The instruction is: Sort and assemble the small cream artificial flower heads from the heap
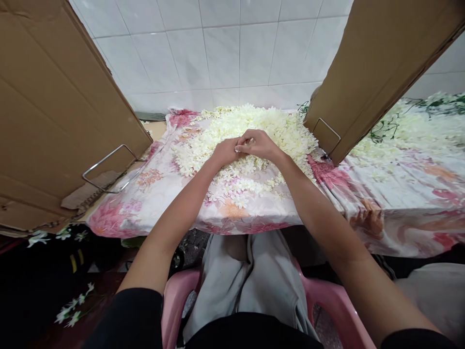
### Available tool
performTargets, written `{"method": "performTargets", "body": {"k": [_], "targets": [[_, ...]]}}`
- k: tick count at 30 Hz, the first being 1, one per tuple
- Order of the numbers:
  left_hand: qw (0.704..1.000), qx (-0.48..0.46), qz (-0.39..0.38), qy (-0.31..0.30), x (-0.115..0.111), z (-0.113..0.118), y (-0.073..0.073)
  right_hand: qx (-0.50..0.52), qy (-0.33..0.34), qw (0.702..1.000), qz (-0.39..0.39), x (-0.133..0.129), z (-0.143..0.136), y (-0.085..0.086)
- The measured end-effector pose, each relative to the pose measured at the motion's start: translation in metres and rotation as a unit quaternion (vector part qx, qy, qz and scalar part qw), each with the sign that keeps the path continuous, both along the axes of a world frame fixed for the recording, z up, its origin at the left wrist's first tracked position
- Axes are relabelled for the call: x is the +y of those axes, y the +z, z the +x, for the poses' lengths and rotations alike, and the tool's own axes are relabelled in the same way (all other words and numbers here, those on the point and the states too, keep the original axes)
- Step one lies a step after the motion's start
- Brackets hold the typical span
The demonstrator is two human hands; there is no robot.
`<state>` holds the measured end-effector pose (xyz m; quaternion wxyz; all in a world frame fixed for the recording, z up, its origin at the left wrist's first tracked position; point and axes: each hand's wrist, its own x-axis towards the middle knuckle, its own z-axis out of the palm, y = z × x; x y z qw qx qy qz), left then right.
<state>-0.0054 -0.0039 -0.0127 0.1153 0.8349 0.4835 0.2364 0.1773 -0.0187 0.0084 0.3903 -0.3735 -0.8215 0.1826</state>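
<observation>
A broad heap of small white artificial flowers (236, 121) lies on the flower-print cloth, and both hands meet over its front part. My right hand (258, 143) is closed, thumb and forefinger pinched together right against my left hand. What sits in that pinch is too small to make out. My left hand (225, 151) rests low against the blossoms with its back toward me and its fingers curled inward. Its fingertips are mostly hidden, and I cannot see what they grip. Loose white blossoms (240, 186) lie scattered nearer to me.
Cardboard panels with wire handles stand at the left (65, 106) and right (366, 72). Beyond the right panel is another flower pile (428, 131) with green stems. The cloth (174, 208) hangs over the table's front edge. White tiles (221, 53) rise behind; a pink chair (179, 300) is under me.
</observation>
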Motion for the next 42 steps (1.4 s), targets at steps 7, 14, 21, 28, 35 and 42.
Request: {"method": "performTargets", "body": {"k": [7,14,21,28,35,42], "targets": [[1.000,0.014,-0.008,0.013,-0.002,-0.001,0.003,0.029,0.056,0.998,-0.029,0.013,0.008,-0.010],[0.996,0.048,-0.037,0.068,-0.004,0.001,0.006,0.163,0.038,0.984,-0.061,0.021,0.008,-0.017],[0.997,0.061,-0.007,0.052,-0.003,0.001,0.003,0.202,-0.015,0.979,-0.028,0.025,0.009,-0.016],[0.998,0.033,-0.014,0.050,-0.003,-0.001,0.001,0.175,-0.085,0.980,0.039,0.019,0.007,-0.016],[0.999,0.026,-0.022,0.032,0.001,-0.003,-0.002,0.173,-0.105,0.978,0.056,0.018,0.006,-0.016],[0.996,0.015,0.086,0.005,-0.003,0.000,-0.008,0.155,-0.087,0.984,0.002,0.029,0.007,-0.024]]}}
